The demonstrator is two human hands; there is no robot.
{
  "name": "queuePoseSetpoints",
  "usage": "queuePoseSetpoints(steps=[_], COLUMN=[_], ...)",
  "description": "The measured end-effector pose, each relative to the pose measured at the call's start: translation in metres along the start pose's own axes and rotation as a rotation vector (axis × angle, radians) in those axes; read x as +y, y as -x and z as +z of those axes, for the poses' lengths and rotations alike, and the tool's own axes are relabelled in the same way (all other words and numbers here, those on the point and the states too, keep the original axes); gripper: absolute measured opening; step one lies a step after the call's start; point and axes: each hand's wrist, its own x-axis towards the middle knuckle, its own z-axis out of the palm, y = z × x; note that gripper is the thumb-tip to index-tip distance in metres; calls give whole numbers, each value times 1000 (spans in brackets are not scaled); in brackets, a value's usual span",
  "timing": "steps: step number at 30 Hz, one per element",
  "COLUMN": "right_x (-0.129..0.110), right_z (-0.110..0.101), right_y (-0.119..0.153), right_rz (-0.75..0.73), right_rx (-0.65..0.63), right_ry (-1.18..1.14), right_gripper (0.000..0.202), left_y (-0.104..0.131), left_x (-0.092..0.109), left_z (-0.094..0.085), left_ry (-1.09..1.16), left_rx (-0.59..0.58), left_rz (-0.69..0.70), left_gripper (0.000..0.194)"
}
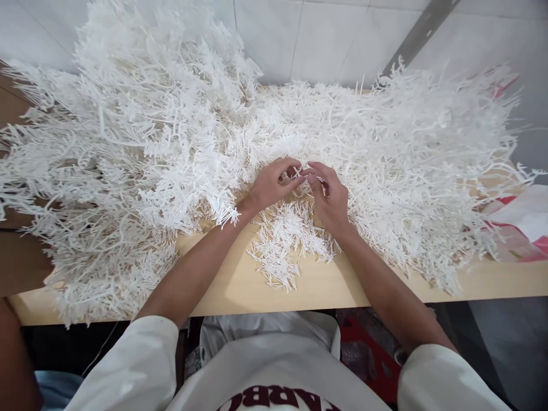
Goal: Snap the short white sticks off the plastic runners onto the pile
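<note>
Over the middle of the table, my left hand pinches a small white branched plastic piece between thumb and fingers. Facing it from the right, my right hand is closed in a pinch on the same piece, with the fingertips of both hands nearly meeting. The fingers partly hide the piece. Just below my hands lies a low heap of short white plastic bits. Tangled white branching plastic strands rise high on the left, and more strands spread on the right.
The pale wooden tabletop ends close to my body. A red and white plastic bag lies at the right end. Cardboard stands at the left, and another person's arm shows at the lower left. A tiled wall is behind.
</note>
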Motion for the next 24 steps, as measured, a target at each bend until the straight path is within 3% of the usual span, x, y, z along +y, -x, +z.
queuePoseSetpoints(steps=[5, 9, 15, 24], right_x=[0, 1, 5, 2], right_z=[0, 0, -3, -6], right_y=[0, -1, -4, -5], right_rz=[-110, -148, -79, 52], right_rx=[128, 149, 38, -97], right_ry=[76, 65, 190, 273], right_gripper=[27, 23, 25, 31], left_y=[0, 0, 0, 0], left_x=[-9, -10, -4, -7], left_z=[3, 3, 1, 2], left_ry=[-57, -86, -85, -154], left_rx=[-30, -44, -9, -41], left_rz=[42, 72, 137, 168], left_gripper=[32, 24, 18, 27])
